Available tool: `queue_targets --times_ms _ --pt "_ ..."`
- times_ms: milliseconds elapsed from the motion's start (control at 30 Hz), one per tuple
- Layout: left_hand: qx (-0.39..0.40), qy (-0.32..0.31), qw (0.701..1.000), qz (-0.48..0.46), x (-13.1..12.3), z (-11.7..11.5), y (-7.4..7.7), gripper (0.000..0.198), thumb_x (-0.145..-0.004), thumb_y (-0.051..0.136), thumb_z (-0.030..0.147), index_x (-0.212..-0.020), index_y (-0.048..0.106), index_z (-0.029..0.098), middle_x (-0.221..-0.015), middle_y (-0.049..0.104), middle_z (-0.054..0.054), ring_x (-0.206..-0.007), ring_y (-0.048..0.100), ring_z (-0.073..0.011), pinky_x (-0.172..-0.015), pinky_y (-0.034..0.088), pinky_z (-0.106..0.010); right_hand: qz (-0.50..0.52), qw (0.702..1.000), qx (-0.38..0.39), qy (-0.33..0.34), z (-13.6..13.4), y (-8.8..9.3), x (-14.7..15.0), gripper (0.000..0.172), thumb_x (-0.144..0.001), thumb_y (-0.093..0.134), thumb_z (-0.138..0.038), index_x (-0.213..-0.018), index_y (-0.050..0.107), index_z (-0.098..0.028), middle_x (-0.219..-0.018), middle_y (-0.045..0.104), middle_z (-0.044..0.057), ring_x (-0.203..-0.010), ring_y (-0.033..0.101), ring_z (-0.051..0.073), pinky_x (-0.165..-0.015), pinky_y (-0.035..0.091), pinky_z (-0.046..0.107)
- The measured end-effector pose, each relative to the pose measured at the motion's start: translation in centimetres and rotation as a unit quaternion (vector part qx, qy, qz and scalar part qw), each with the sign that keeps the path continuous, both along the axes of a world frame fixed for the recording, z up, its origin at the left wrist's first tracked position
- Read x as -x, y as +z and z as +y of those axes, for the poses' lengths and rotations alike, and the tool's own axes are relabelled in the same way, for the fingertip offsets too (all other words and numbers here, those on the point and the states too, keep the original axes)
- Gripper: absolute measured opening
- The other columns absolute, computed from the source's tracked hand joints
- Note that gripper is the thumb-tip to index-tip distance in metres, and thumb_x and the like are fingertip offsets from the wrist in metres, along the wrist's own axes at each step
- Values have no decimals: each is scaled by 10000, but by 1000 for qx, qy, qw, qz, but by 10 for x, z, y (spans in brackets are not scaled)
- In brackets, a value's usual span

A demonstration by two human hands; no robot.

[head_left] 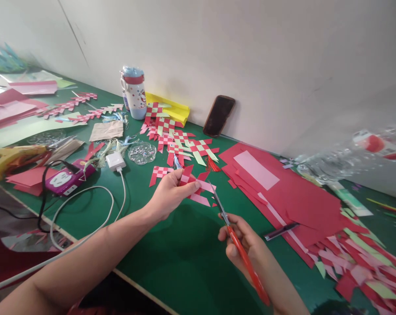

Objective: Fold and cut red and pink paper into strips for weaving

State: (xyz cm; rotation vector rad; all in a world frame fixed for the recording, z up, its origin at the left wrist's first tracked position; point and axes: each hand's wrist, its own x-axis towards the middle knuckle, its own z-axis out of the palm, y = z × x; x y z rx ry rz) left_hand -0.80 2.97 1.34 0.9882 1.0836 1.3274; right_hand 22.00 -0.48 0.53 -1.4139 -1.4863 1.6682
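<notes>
My left hand (169,190) pinches a woven paper fish (202,187) in red and pink strips, its tail ends pointing right. Red-handled scissors (240,251) are in my right hand (242,238). Their blades reach up to the ends of the pink strips, and small paper snippets lie on the green table below. Just behind my left hand is another red and pink woven piece (160,173). Several finished red, pink and green woven fish (181,138) overlap farther back, one with a red tassel (213,164).
Red paper sheets (303,205), a dark pen (281,231) and a heap of cut strips (371,267) lie right. A phone (219,115) leans on the wall. Left are a bottle (135,94), a bead dish (141,153), a white charger (115,161), a purple power strip (68,178) and a yellow glue gun (14,157).
</notes>
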Motion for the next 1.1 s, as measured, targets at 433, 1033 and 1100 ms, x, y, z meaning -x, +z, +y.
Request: queue_targets --times_ms 433,1033,1100 --pt "-6 -7 1000 -11 0 0 1 262 -780 729 359 -718 562 167 -646 527 49 -593 480 -72 -596 381 -221 34 998 28 -36 -1 -5 3 646 -675 764 -559 -1192 519 -257 -843 542 -5 -643 478 101 -624 463 267" --pt "-1 -9 1000 -23 0 0 4 233 -783 717 299 -714 541 164 -636 527 57 -585 489 -61 -590 388 -203 26 998 47 -41 4 -1 4 532 -679 787 -397 -1149 585 -249 -743 538 -41 -633 529 99 -662 484 257" --pt "1 -10 1000 -27 0 0 4 232 -779 719 300 -713 544 163 -639 537 54 -586 501 -63 -597 402 -205 8 999 33 -34 4 -1 4 526 -686 780 -382 -1156 593 -239 -715 541 -43 -633 541 108 -663 485 261"
